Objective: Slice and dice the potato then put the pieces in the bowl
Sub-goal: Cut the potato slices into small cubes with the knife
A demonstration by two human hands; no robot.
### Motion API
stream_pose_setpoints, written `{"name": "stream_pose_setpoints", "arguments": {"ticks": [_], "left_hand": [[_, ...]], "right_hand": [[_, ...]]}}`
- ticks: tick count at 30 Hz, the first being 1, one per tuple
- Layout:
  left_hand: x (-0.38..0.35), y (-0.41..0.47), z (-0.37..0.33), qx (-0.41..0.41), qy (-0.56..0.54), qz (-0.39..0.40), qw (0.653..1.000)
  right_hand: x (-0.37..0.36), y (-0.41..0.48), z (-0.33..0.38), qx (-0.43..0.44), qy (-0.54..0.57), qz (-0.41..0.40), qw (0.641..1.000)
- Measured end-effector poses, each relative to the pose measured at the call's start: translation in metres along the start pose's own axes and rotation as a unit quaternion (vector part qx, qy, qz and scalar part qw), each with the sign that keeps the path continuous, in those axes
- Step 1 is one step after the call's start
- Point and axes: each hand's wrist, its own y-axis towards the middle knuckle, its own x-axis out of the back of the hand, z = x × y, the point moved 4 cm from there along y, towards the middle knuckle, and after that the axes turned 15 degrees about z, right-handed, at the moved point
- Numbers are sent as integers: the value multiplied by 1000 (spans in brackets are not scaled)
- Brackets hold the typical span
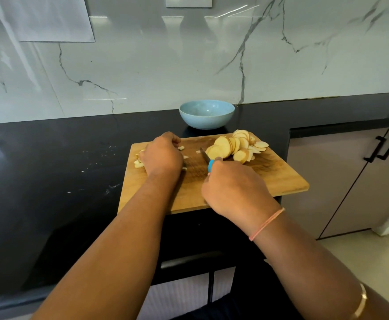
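The wooden cutting board (269, 179) lies on the black desk (62, 181). Its right near corner juts past the desk's edge, above the cabinet door (341, 176). The left hand (163, 154) rests on the board's left part with its fingers curled down. A few diced potato pieces (138, 163) show at its left side, close to the board's left edge, but I cannot tell whether it holds any. The right hand (232, 188) grips the blue-handled knife (206, 159), whose blade points away from the person, just beside the fanned pile of potato slices (232, 146) on the far right part of the board. Some of these slices reach close to the far edge. A strip of bare wood runs between the two hands. The light blue bowl (207, 114) stands beyond the board's far edge, near the marble wall (142, 72). To the left of the board the desk stretches wide, with pale specks scattered on it.
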Motion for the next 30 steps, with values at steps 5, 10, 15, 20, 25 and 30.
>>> {"name": "stream_pose_setpoints", "arguments": {"ticks": [5, 10, 15, 20, 25, 30], "left_hand": [[1, -2, -2, -8, 24, -4, 1000], [3, 0, -3, -30, -24, -20, 999], [10, -1, -5, -78, -87, -40, 992], [26, -4, -1, -81, -148, -66, 983], [36, 2, 9, -41, -69, -38, 996], [15, 0, 13, 67, 176, 186, 964]], "right_hand": [[-4, 0, 10, 31, -3, 19, 999], [1, 3, 5, 26, 15, -11, 999], [-4, 12, 2, 36, 10, 9, 999], [2, 29, -1, 25, 1, -50, 998], [2, 34, -3, 67, 7, -27, 997], [9, 35, -27, 81, 62, -136, 985]]}}
